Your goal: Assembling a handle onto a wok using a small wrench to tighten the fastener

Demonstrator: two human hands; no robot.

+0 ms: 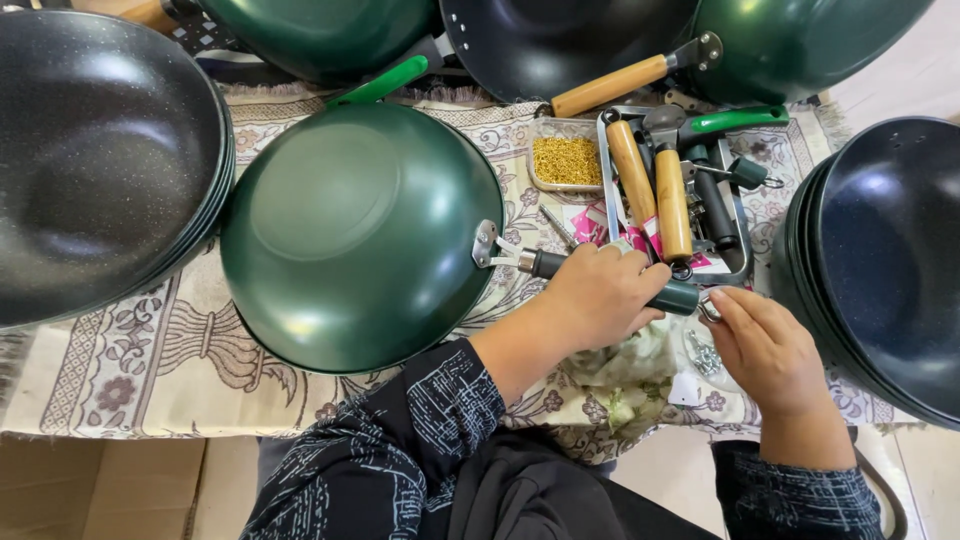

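Head view, looking down on worktop (130,375) w/ patterned cloth. Landmark = green wok (360,235), lying bottom-up, centre-left of cloth.

- Dark green handle (610,280) runs out from the wok's metal bracket (485,243) on its right rim — ferrule end just beside the bracket; can't tell if fully seated.
- Left hand (600,295) clamped round the handle's mid part, right of the wok, fingers wrapped over the top. Only the ferrule end and far tip of the handle show.
- Right hand (765,350) farther right of the wok, at the handle's far tip; fingertips pinched at the metal ring (708,306) there — touching it, as far as I can see. Whether a small part is held betw. the fingers: can't tell.
- Hands near each other, not touching; handle spans betw. them.
- Small bag of screws (705,355) just under the right hand, on the cloth.
- Metal tray (745,235) right of the wok, beyond the hands: wooden handles (650,190) and green ones in it.
- Clear tub of gold-coloured bits (567,160) betw. wok and tray, upper side.
- Stack of dark pans (100,150) left of the wok; another stack (880,260) far right; more woks above it at frame top.
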